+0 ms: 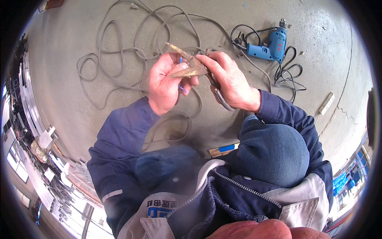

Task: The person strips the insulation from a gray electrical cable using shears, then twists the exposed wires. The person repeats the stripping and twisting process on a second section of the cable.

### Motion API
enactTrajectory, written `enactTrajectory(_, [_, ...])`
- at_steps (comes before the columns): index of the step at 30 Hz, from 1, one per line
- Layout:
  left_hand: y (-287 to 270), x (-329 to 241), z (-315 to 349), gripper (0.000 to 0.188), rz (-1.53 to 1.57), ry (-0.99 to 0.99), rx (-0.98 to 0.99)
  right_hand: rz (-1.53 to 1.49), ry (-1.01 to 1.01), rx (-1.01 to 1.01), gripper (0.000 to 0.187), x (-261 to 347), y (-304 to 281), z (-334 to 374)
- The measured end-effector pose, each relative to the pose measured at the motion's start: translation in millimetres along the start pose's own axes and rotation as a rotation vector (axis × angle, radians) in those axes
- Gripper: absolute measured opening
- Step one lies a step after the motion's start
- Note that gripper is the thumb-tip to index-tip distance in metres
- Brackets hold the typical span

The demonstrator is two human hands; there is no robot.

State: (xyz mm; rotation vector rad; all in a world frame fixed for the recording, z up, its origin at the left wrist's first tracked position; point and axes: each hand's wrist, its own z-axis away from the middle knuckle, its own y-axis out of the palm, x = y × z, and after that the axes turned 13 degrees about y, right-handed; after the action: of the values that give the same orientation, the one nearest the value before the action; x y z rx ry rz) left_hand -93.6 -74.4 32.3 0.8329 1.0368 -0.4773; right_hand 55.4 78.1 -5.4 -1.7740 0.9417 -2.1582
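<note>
My right hand [229,79] grips a pair of old, rust-stained scissors [191,72] by the dark handles, and their blades stand spread apart, pointing left. Opposite it, my left hand [164,84] is closed in a pinch on a thin blue wire [182,88]. One bit of the wire shows above the lower blade and another below my fingers; the stretch between is hidden. The lower blade lies across my left fingers, while the upper one passes above them.
A blue electric drill [267,48] with a black cord lies on the concrete floor at the upper right. Grey cable [109,51] loops widely over the floor. A white power strip [326,103] lies far right. Between my knees sits a flat piece with a blue patch [225,149].
</note>
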Motion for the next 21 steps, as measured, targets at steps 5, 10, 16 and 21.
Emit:
enactTrajectory(5, [10, -2, -4, 0.026, 0.063, -0.011, -0.116, 0.033, -0.032, -0.125, 0.062, 0, 3, -3])
enactTrajectory(10, [8, -4, -5, 0.026, 0.093, -0.099, -0.028, 0.129, -0.09, -0.163, 0.058, -3, 0, -8])
enactTrajectory(16, [4, -1, -4, 0.026, 0.067, -0.111, 0.061, 0.118, -0.136, -0.136, 0.058, -8, -4, -10])
enactTrajectory(21, [4, -1, -2, 0.027, 0.035, -0.134, 0.053, 0.127, -0.118, -0.096, 0.062, -10, -5, -9])
